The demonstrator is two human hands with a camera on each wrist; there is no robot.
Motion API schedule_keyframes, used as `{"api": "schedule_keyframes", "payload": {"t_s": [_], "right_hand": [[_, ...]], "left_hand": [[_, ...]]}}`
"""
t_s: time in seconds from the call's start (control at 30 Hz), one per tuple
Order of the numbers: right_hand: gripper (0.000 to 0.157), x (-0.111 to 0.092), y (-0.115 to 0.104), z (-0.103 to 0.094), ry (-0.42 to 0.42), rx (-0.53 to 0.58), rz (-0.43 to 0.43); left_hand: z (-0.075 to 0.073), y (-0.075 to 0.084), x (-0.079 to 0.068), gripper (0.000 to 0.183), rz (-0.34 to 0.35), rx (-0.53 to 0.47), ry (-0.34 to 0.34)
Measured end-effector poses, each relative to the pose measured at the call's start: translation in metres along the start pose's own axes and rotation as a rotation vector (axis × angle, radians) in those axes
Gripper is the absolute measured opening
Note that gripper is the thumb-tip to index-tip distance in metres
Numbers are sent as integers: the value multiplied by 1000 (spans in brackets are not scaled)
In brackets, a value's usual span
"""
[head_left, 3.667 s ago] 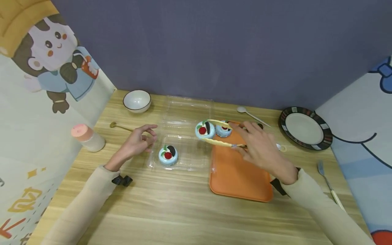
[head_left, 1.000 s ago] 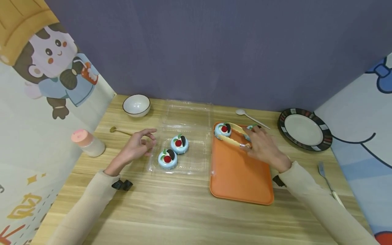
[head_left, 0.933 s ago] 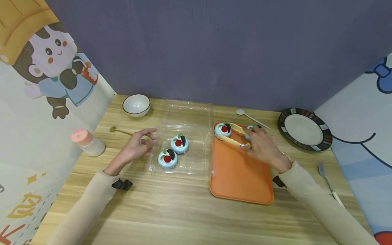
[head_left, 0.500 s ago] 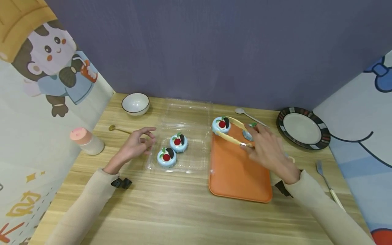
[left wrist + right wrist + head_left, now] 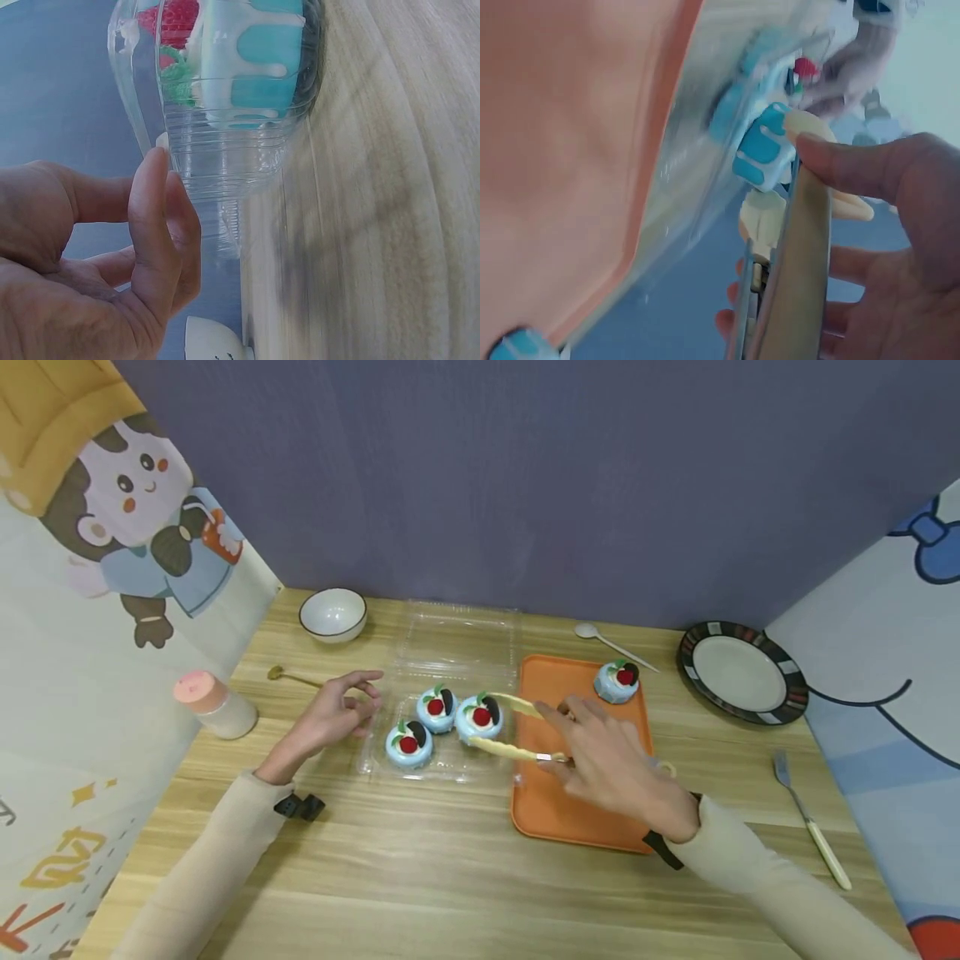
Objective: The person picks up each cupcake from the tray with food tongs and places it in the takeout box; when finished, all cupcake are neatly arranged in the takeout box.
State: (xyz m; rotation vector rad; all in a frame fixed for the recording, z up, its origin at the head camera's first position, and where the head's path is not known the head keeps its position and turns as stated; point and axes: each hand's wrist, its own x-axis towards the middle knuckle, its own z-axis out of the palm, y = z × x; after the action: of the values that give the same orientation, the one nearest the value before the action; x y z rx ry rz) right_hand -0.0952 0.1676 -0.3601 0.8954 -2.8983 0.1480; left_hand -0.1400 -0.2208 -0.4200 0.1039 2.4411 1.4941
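My right hand [image 5: 607, 764] grips cream-tipped food tongs [image 5: 510, 750], thumb along one arm in the right wrist view. Between the tong tips is a light-blue toy cake [image 5: 480, 718] with a red berry, green leaves and a dark cookie. It is over the clear plastic box [image 5: 468, 770], beside two like cakes inside, the middle cake [image 5: 437, 708] and the front-left cake [image 5: 408, 745]. My left hand [image 5: 341, 714] is at the box's left side, fingers loosely bent; in the left wrist view a fingertip [image 5: 160, 142] meets the rim. The lid [image 5: 459, 635] lies back, unfolded.
An orange tray [image 5: 547, 814] right of the box bears one more cake [image 5: 617, 682]. Around them are a white bowl [image 5: 333, 615], gold spoon [image 5: 292, 677], pink-capped jar [image 5: 217, 706], white spoon [image 5: 615, 647], dark-rimmed plate [image 5: 742, 681] and fork [image 5: 810, 818].
A second cake came to rest in the box. Then the tongs took another from the tray's back-left corner and carried it left over the box. My left hand has stayed at the box's side.
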Motion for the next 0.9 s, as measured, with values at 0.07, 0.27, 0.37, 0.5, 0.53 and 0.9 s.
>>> {"api": "schedule_keyframes", "payload": {"t_s": [0.07,0.27,0.37,0.5,0.53,0.9], "right_hand": [[74,3,-7,5,-37,3,-28],[75,13,-20,13,-98,-22,-67],[76,17,-22,14,-120,-16,-70],[74,22,-23,14,-166,4,-76],[74,23,-23,14,-176,9,-77],[82,20,-11,-3,-241,84,-3]], "left_hand": [[0,-1,0,53,-4,-3,1],[1,-2,0,53,-7,-17,-5],[1,-2,1,53,-9,-18,-2],[1,-1,1,53,-9,-17,1],[1,0,1,53,-9,-18,1],[0,0,1,53,-16,-27,-3]]}}
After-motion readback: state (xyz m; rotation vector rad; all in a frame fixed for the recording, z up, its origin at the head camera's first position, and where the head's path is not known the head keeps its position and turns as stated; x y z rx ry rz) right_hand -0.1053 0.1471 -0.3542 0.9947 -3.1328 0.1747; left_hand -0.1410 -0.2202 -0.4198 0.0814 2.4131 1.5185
